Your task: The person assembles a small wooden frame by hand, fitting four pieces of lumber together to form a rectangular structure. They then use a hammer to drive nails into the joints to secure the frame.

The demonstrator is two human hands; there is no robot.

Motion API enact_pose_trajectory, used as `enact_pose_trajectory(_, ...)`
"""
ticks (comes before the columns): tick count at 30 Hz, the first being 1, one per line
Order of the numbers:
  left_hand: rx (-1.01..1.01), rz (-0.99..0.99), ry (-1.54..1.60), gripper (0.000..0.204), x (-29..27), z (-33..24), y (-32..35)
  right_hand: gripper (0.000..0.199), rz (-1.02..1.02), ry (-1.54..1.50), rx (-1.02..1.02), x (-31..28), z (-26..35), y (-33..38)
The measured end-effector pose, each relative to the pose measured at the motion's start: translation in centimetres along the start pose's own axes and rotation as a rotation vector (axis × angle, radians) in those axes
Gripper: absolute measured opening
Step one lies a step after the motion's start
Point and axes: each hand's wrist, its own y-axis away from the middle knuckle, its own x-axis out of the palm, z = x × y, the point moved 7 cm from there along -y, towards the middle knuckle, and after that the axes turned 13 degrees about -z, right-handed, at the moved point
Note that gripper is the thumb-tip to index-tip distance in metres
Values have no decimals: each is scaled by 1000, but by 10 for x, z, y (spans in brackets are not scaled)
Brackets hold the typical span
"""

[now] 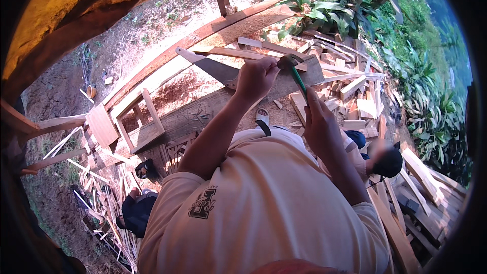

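My right hand [320, 111] is wrapped round the green handle of a hammer [298, 77]. Its dark head lies over the plank, right beside the fingers of my left hand [257, 77]. My left hand is closed, its fingertips pinched; whatever they grip is too small or hidden to name. Under both hands runs a long, weathered plank [175, 119]. A handsaw [210, 67] rests there, its blade pointing up and left and its other end passing behind my left hand. Several loose nails [200, 113] lie on the plank, left of my left forearm.
A small wooden frame [136, 121] stands at the plank's left end. Behind the plank lies a long curved beam [203, 33]. Cut timber [355, 89] is heaped at the right. One person [383, 158] is close on my right, another [138, 213] at lower left.
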Motion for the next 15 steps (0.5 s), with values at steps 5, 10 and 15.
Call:
enact_pose_trajectory(5,9,-69,56,11,1,24,11,47,-206,-70,-170,-27,20,1)
enact_pose_trajectory(10,-23,-104,63,11,-12,37,1,48,-154,-105,70,-12,-25,10)
enact_pose_trajectory(15,-37,-35,141,11,6,16,17,44,-116,-168,154,1,-38,25)
